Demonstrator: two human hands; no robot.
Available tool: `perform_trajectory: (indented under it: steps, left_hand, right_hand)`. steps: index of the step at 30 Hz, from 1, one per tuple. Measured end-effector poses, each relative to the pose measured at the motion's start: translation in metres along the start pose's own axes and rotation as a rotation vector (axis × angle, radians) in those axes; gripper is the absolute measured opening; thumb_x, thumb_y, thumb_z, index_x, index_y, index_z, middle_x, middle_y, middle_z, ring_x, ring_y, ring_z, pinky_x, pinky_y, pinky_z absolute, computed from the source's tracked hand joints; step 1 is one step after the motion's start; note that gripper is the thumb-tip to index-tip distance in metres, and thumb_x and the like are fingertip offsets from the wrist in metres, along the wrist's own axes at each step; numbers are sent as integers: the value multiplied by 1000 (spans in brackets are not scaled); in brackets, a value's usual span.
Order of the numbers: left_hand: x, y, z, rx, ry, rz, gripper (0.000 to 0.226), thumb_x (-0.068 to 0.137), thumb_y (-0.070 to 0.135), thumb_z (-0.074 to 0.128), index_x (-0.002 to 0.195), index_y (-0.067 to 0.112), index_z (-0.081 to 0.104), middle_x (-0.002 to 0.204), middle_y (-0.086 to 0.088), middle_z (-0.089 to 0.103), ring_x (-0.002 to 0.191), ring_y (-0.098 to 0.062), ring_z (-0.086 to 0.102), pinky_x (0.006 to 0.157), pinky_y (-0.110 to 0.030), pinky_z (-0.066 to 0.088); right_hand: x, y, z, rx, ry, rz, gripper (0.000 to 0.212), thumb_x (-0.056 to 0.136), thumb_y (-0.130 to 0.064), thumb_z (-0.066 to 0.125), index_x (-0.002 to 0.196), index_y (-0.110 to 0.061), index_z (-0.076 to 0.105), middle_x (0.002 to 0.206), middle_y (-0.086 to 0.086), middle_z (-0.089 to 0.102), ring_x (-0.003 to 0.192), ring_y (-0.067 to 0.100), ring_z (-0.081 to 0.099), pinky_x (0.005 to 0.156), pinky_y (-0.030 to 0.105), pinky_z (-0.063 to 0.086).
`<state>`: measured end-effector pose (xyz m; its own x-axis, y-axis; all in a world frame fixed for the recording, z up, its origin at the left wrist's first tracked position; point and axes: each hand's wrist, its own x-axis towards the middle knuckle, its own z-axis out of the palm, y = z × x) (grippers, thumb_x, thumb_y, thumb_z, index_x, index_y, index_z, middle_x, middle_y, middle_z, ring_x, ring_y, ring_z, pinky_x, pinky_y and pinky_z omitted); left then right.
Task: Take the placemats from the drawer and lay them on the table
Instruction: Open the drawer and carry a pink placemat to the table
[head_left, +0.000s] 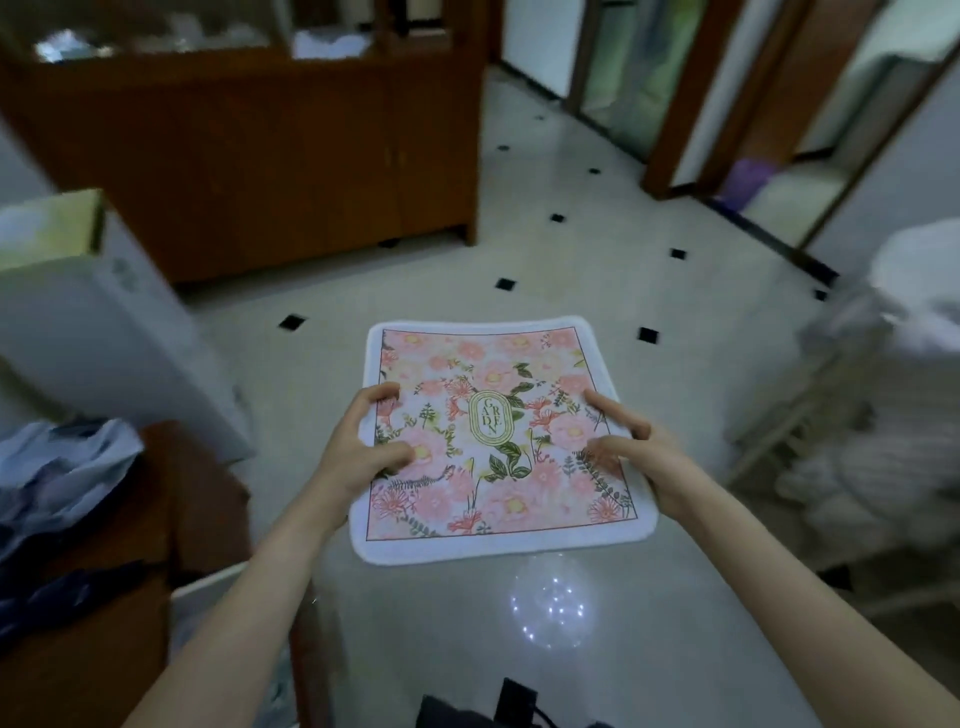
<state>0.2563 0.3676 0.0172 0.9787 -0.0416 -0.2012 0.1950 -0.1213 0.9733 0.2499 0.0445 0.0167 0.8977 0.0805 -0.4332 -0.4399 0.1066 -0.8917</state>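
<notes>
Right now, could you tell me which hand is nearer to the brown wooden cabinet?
Left. The left hand grips the placemat's left edge, on the side of the cabinet; the right hand holds the opposite edge, farther away.

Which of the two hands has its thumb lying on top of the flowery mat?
Both do. The left hand and right hand each pinch a side edge of the floral placemat, thumbs on its printed face, fingers beneath.

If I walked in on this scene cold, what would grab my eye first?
The floral placemat, pink flowers with a "GARDEN" oval at its centre, held flat mid-frame over the pale tiled floor. The left hand and right hand grip its opposite side edges. Behind, upper left, stands a dark wooden cabinet.
</notes>
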Motion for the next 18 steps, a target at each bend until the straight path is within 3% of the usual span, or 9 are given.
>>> perform_trajectory:
  steps: [4, 8, 14, 18]
  left_hand:
    - [3, 28, 113, -13, -207, 16, 71, 66, -5, 72, 119, 40, 54, 106, -5, 60, 74, -29, 58, 71, -48, 53]
    - [-19, 46, 256, 43, -458, 27, 66, 69, -5, 70, 117, 39, 56, 116, -5, 59, 71, -26, 58, 69, -41, 52]
    - [-69, 57, 459, 147, -732, 64, 56, 80, -2, 69, 120, 34, 55, 103, 1, 65, 61, -11, 68, 53, -24, 54]
    - [-96, 65, 566, 239, -875, 137, 53, 77, 12, 76, 117, 41, 56, 105, 6, 66, 74, -19, 72, 65, -35, 59]
  right_hand:
    - [-78, 15, -102, 195, 174, -38, 58, 84, 8, 62, 126, -32, 63, 115, 6, 71, 100, 38, 68, 70, 41, 59]
    - [-178, 39, -208, 178, 424, -93, 64, 80, 7, 69, 130, -33, 60, 116, 5, 70, 93, 34, 71, 68, 38, 59]
    - [-321, 77, -327, 220, 805, -173, 64, 78, 0, 75, 129, -35, 60, 111, 0, 71, 85, 26, 73, 64, 32, 59]
    - [-386, 95, -388, 249, 989, -202, 65, 76, 1, 76, 129, -33, 60, 109, -1, 72, 81, 25, 74, 61, 30, 59]
